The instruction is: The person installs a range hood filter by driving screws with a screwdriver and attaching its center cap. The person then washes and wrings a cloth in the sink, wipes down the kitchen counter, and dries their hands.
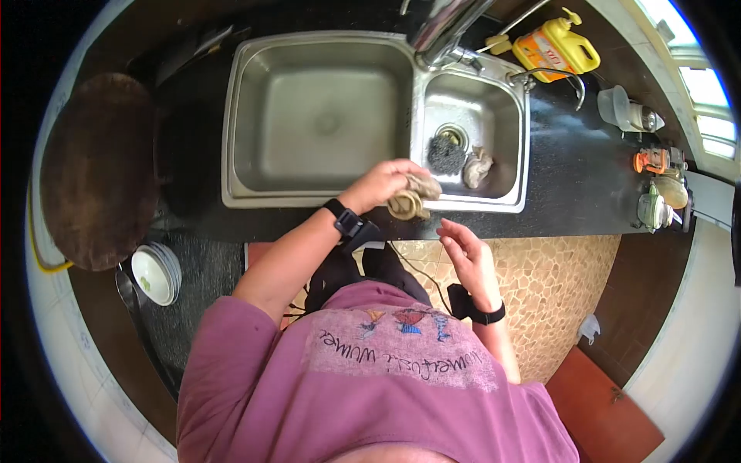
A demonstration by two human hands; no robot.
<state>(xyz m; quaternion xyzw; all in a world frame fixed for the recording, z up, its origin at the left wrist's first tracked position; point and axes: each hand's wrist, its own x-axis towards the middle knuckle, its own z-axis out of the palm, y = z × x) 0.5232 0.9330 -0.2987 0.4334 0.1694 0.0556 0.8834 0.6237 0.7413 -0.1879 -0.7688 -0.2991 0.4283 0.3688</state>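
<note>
Gripping the cloth [409, 204], the left hand [384, 184] holds it at the front rim of the sink [309, 200]; contact with the rim cannot be confirmed. The right hand [472, 266] grips nothing, fingers parted, near the table [567, 166] edge. Status: handling appears under way; the cloth is not yet set down. The scourer [446, 157] and rag [478, 167] lie unheld in the small basin [498, 116]. Table surface: black, with bowls [157, 275] at left and a jug [552, 50] behind the small basin. Room: stone-patterned floor [548, 270], windows [702, 83] at right.
</note>
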